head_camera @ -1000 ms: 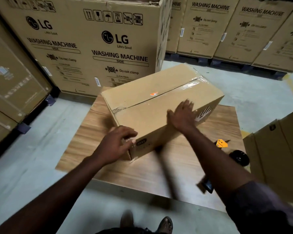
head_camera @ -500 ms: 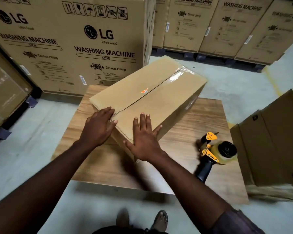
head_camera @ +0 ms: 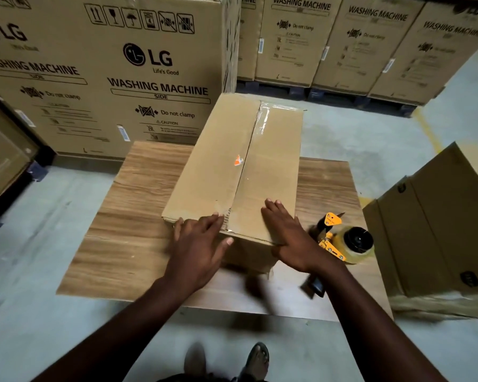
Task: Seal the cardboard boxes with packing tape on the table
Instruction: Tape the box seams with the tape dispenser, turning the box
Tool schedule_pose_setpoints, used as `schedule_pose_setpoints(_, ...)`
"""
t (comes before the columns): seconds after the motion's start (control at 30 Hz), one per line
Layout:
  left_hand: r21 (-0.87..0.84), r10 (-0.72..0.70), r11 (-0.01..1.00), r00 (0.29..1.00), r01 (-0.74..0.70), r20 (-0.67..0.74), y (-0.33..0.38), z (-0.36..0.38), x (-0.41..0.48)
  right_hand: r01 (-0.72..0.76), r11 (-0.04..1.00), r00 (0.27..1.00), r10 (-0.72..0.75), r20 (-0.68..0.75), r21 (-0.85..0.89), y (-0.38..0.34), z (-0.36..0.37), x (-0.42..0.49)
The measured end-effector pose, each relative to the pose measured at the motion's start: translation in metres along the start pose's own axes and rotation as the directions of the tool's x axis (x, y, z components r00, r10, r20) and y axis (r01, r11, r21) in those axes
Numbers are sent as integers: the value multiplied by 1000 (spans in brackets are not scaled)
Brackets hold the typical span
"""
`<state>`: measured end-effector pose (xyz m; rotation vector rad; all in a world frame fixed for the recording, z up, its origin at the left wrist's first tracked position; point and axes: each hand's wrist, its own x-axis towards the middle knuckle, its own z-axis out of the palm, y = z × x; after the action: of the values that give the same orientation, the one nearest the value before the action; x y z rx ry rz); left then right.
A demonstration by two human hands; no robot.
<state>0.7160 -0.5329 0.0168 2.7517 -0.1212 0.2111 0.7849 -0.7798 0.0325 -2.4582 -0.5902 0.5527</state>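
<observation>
A long brown cardboard box (head_camera: 213, 172) lies on the wooden table (head_camera: 138, 216), its centre seam running away from me. Clear tape shines on the far end of that seam. My left hand (head_camera: 199, 244) lies flat over the near left corner of the box, fingers straight. Flat on the near right flap rests my right hand (head_camera: 287, 232), its fingers extended. A yellow and black tape dispenser (head_camera: 340, 241) with a roll of clear tape lies on the table just right of my right hand, held by neither hand.
Tall washing machine cartons (head_camera: 108, 78) stand close behind the table and along the back wall. Another cardboard box (head_camera: 439, 224) stands on the floor at the table's right edge. My feet (head_camera: 226, 359) are on the grey concrete floor by the table's near edge.
The box has turned so that its seam now points away from me. Both hands have shifted to its near end, one on each flap. The dispenser has stayed on the table.
</observation>
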Motion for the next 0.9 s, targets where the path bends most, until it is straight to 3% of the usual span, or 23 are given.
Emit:
schedule_pose_setpoints(0.17, 32, -18, 999, 1000, 18, 3, 7, 1, -17, 90, 974, 993, -74, -88, 206, 14, 2, -12)
schedule_pose_setpoints(0.23, 19, -37, 999, 999, 37, 5, 6, 1, -18, 144, 867, 975, -42, -218, 478, 16, -1, -18)
schedule_pose_setpoints(0.27, 9, -49, 999, 999, 49, 1, 5, 2, -18, 174, 768, 945, 46, -324, 616, 20, -1, -20)
schedule_pose_setpoints(0.3, -5, -63, 998, 998, 63, -5, 5, 2, -17, 185, 673, 885, 202, -419, 716, 27, 0, -21)
schedule_pose_setpoints(0.37, -29, -88, 996, 996, 87, -26, 6, 3, -15, 131, 490, 654, 611, -446, 862, 54, 11, -24)
schedule_pose_setpoints(0.43, -43, -100, 994, 994, 97, -52, 7, 3, -14, -55, 282, 370, 897, -242, 958, 88, 27, -31)
schedule_pose_setpoints(0.47, -49, -103, 994, 993, 100, -61, 7, 4, -14, -171, 151, 277, 956, -100, 974, 107, 38, -36)
schedule_pose_setpoints(0.5, -56, -108, 993, 992, 104, -64, 7, 3, -13, -243, 26, 239, 970, 34, 970, 121, 47, -41)
schedule_pose_setpoints(0.53, -63, -113, 992, 991, 109, -66, 7, 4, -13, -263, -78, 272, 950, 151, 962, 133, 56, -43)
schedule_pose_setpoints(0.6, -74, -121, 990, 990, 116, -71, 9, 3, -13, -257, -231, 467, 820, 330, 938, 147, 74, -44)
schedule_pose_setpoints(0.7, -91, -141, 987, 988, 135, -67, 11, 1, -12, -187, -346, 661, 648, 379, 919, 156, 91, -38)
schedule_pose_setpoints(0.8, -84, -145, 986, 989, 142, -32, 14, -7, -9, -127, -391, 723, 592, 355, 912, 160, 89, -30)
schedule_pose_setpoints(0.9, -122, -177, 975, 982, 184, 67, 10, -22, 3, -129, -317, 668, 673, 319, 940, 150, 78, -24)
